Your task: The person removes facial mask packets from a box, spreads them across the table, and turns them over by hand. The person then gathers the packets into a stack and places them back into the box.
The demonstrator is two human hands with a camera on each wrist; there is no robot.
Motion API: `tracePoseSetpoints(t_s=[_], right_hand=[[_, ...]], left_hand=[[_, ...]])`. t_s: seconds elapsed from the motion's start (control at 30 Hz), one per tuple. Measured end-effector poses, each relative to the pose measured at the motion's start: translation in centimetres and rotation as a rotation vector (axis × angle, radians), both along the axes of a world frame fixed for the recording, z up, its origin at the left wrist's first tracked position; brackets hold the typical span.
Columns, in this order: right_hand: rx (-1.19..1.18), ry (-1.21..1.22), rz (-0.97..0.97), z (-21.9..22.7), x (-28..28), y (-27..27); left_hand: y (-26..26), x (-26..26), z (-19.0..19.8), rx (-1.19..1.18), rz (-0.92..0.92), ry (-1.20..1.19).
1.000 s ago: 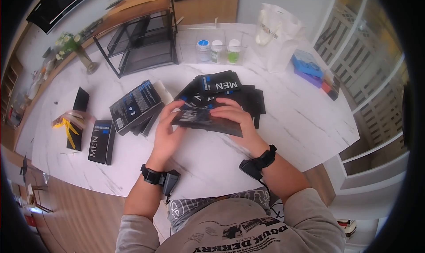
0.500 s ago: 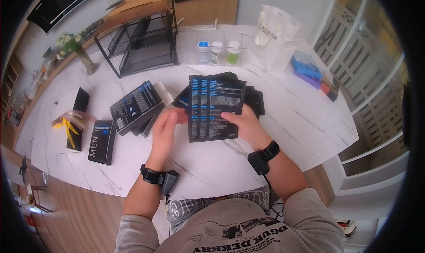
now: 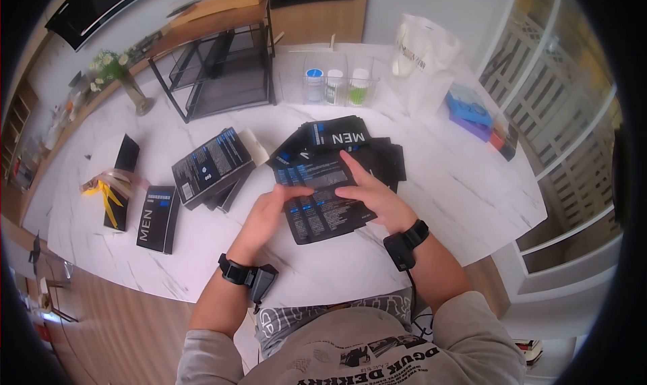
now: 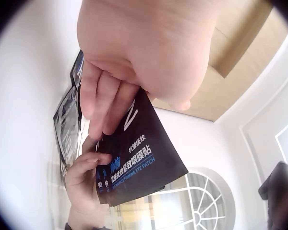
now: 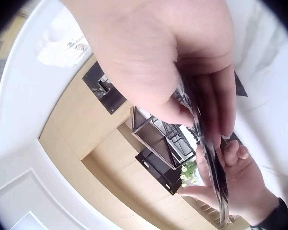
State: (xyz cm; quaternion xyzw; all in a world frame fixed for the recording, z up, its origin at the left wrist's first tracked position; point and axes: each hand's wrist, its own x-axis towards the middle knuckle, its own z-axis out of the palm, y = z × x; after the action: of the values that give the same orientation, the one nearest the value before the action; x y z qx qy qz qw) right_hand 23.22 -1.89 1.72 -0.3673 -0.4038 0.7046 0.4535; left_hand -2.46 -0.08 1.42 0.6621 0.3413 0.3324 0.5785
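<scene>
Marbled white table (image 3: 472,196), "MEN" and "EYE PATCH" packets (image 4: 134,158) in both hands (image 4: 144,48).

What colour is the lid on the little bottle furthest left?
That lid is blue; the head view shows it best.

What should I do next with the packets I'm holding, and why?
I'd probably nudge the packets into line between your left hand and right hand. Both hands grip the bundle, with the thumbs on its top face, so they look well placed to square it, and its edges seem staggered rather than flush.
</scene>
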Motion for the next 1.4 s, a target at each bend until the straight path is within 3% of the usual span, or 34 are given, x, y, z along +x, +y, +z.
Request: tracePoseSetpoints(t_s=[0.03, 0.13, 0.3, 0.53, 0.63, 0.73, 0.77, 0.9, 1.0, 1.17, 1.27, 1.4], right_hand=[[-0.001, 0.045, 0.033, 0.1, 0.3, 0.2], [-0.019, 0.181, 0.136, -0.2, 1.2, 0.4], [-0.083, 0.314, 0.149, -2.0, 1.8, 0.9], [-0.144, 0.351, 0.166, -1.9, 1.9, 1.0], [-0.056, 0.304, 0.268, -1.3, 2.3, 0.7], [0.092, 0.089, 0.201, -1.7, 2.1, 0.4], [0.096, 0.035, 0.188, -1.4, 1.9, 0.3], [0.262, -0.349, 0.132, -0.9, 0.9, 0.5], [0.441, -0.163, -0.193, -1.1, -2.1, -0.3], [0.525, -0.238, -0.439, -0.3, -2.4, -0.7], [0.56, -0.345, -0.321, -2.0, -1.3, 0.3], [0.371, -0.254, -0.241, -3.4, -2.6, -0.5]], left_hand=[[0.1, 0.1, 0.0, -0.09, 0.024, 0.01], [0.6, 0.6, -0.9, -0.352, 0.024, -0.306], [0.8, 0.6, -0.2, -0.531, 0.077, -0.466], [0.7, 0.7, 0.2, -0.568, 0.083, -0.484], [0.8, 0.1, -0.5, -0.435, -0.002, -0.47], [0.8, -0.2, -0.7, -0.215, -0.031, -0.283], [0.8, -0.5, -0.4, -0.336, -0.055, -0.321], [0.6, -0.3, 0.1, -0.133, 0.002, -0.097], [0.6, 0.4, -0.8, -0.042, 0.098, -0.112], [-0.5, 1.9, -0.2, 0.178, 0.249, -0.102], [0.7, 1.7, -1.5, 0.107, 0.202, -0.186], [1.1, 1.7, -2.9, 0.057, 0.141, -0.188]])
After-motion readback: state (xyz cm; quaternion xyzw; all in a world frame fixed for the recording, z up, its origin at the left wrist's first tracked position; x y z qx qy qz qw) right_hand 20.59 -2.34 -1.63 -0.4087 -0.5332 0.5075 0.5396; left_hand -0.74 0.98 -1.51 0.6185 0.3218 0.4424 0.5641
